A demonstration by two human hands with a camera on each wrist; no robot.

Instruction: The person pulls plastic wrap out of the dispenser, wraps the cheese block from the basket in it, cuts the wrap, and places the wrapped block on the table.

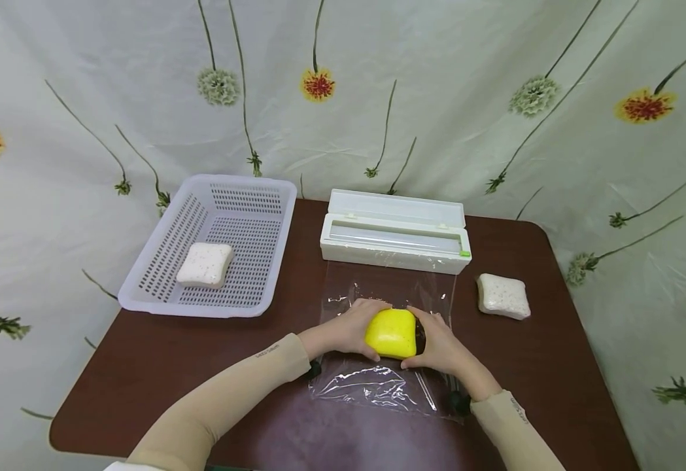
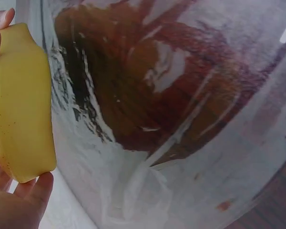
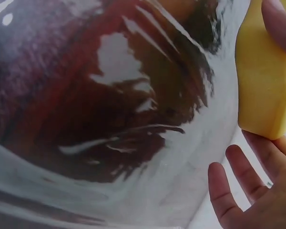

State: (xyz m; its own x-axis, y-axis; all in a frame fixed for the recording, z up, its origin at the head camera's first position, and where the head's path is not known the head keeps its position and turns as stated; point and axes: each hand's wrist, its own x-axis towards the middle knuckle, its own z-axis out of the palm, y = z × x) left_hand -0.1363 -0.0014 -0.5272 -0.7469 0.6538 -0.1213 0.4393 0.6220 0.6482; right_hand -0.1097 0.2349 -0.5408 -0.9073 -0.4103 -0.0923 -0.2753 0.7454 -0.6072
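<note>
A yellow pillow-shaped block (image 1: 391,333) is held between both hands over a sheet of clear plastic wrap (image 1: 372,386). The left hand (image 1: 351,328) grips its left side, thumb at the near corner and fingers at the far one. On the opposite side the right hand (image 1: 441,343) grips it likewise. In the left wrist view the block (image 2: 24,105) shows small dark specks, and fingertips touch both its ends. The right wrist view has the block (image 3: 264,71) between thumb and a finger, other fingers spread off it. The palms are partly hidden.
Behind the hands stands a white wrap dispenser (image 1: 395,258), lid raised, with film drawn out toward the person. A white slotted basket (image 1: 248,304) at left holds a speckled white block (image 1: 205,264). Another white block (image 1: 503,296) lies right on the brown table (image 1: 531,366). Patterned cloth (image 1: 437,98) hangs behind.
</note>
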